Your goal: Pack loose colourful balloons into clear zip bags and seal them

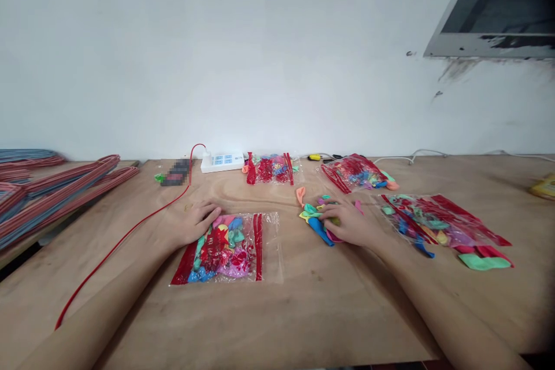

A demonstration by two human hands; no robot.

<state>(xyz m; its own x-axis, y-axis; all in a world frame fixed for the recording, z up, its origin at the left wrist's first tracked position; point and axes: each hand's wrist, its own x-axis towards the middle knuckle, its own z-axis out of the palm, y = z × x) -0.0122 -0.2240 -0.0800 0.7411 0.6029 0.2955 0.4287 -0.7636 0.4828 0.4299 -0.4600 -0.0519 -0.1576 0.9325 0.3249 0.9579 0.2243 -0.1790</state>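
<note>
My left hand (196, 224) lies on the upper left edge of a clear plastic bag (271, 248) with red bands, its fingers stretched out. Inside that bag are colourful uninflated balloons (234, 237), green, blue, pink and yellow among them. To the right, my right hand (349, 221) curls its fingers around some balloons in a small loose pile (312, 214). A blue balloon (321, 232) and an orange balloon (300, 196) stick out beside it. The hand hides part of the pile.
More balloon bags lie at the back (271, 169), back right (358, 172) and right (437, 219), with balloons (484, 261) spilling out. A red cable (125, 240) runs from a white power strip (222, 161). Bundled pink and blue strands (56, 191) lie far left.
</note>
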